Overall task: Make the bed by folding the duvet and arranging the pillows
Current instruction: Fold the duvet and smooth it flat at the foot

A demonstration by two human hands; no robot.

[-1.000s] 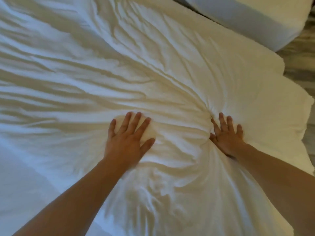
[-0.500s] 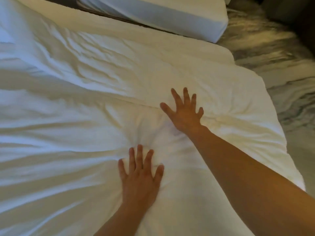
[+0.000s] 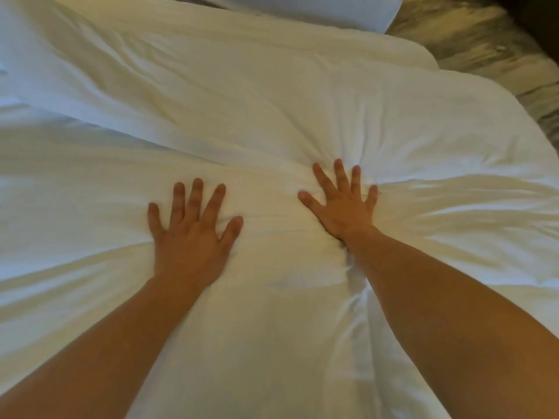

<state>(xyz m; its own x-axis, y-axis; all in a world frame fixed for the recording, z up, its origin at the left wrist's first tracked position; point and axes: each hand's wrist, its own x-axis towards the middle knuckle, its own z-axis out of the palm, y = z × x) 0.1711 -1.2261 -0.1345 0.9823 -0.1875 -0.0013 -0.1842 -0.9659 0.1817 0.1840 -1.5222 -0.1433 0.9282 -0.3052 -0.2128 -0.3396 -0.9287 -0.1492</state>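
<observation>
Left hand (image 3: 190, 240) and right hand (image 3: 344, 207) press flat on the white duvet (image 3: 272, 122), fingers spread, each grip released.

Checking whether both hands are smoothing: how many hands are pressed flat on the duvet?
2: the left hand lies flat at centre-left of the duvet; the right hand lies flat just right of it, fingers spread.

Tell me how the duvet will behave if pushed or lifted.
Probably soft and floppy: the duvet dents and creases around the flat left hand and right hand. Pushed, it would likely bunch rather than slide; lifted, it would likely sag.
</observation>
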